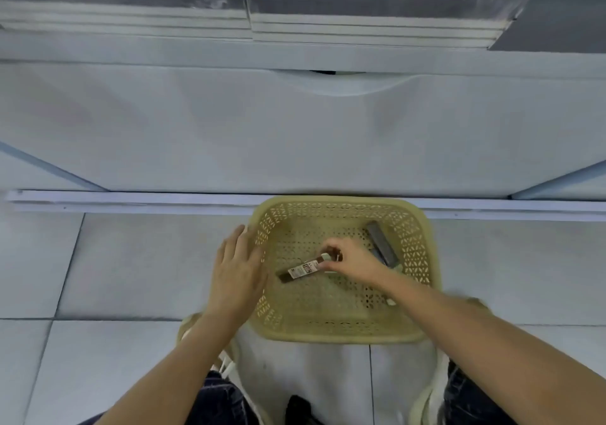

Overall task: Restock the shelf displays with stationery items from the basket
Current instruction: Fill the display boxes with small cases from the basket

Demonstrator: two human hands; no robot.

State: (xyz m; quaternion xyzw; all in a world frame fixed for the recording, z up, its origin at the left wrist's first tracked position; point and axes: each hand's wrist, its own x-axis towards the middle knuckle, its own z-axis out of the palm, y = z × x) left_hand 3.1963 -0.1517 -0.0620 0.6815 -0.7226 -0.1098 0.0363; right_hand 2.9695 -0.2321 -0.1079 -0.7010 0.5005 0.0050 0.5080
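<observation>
Pinched in my right hand [352, 260]: one end of the pack [300, 271], inside the basket [328, 336].
I see the pack jutting left of the grip, my left hand [237, 270] flat-fingered at the rim beyond, a box [380, 239] just right.

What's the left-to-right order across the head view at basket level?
left hand at the left rim → brown labelled pack → right hand pinching that pack → dark grey box → right wall of the basket
</observation>
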